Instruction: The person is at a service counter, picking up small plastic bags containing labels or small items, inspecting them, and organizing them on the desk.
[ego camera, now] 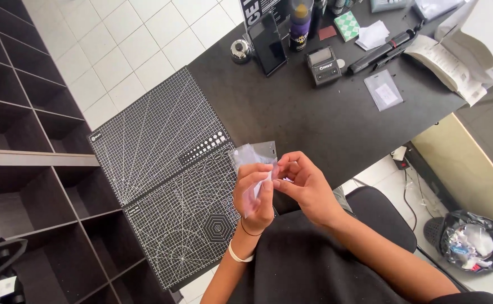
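Note:
My left hand (254, 194) grips a small clear plastic bag (253, 157) above the near edge of the black cutting mat (167, 169). My right hand (305, 186) is right beside it, its fingertips pinched at the bag's right edge. What lies inside the bag is too small to tell. Both hands hover over the front of the dark table (314, 118), above my lap.
At the table's far side stand a dark phone (268, 44), a small black label printer (323, 65), a bottle (300, 25), another clear bag (383, 90) and papers (455, 56). Dark shelving (27, 141) is on the left. A black bin bag (471, 242) sits on the floor.

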